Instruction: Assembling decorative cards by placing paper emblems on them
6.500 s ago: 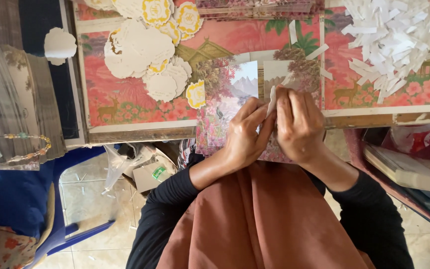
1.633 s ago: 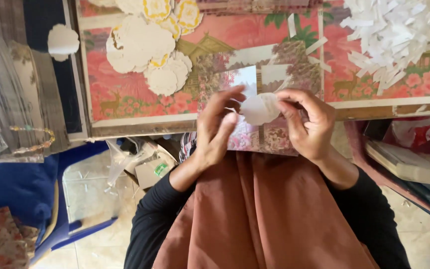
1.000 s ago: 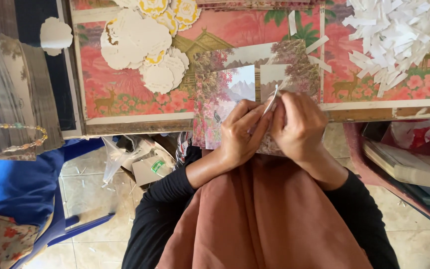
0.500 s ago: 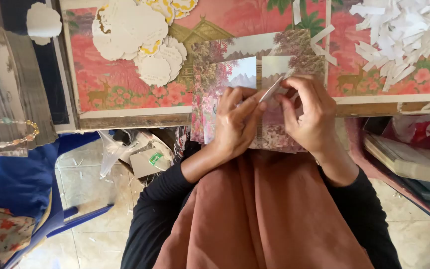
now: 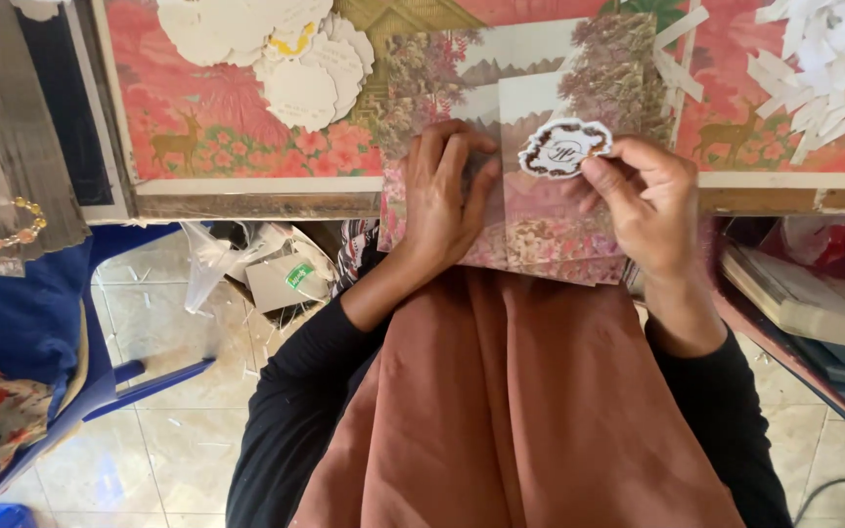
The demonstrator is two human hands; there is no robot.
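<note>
The right hand (image 5: 652, 210) pinches a scalloped white sticker with dark border (image 5: 564, 149) between its fingertips, just above a folded card with flower landscape print (image 5: 540, 230). The left hand (image 5: 447, 191) lies flat with loose fingers on the card, at the edge of the table (image 5: 246, 200), near a pile of white paper strips (image 5: 819, 64)

below us we see a pale glossy tiled floor (image 5: 163, 420) strewn with small paper scraps. a blue plastic chair (image 5: 70, 323) stands at left, beside the wooden-edged table (image 5: 246, 203). soft daylight falls evenly. stacked books (image 5: 804, 313) sit on a low shelf at right.
</note>
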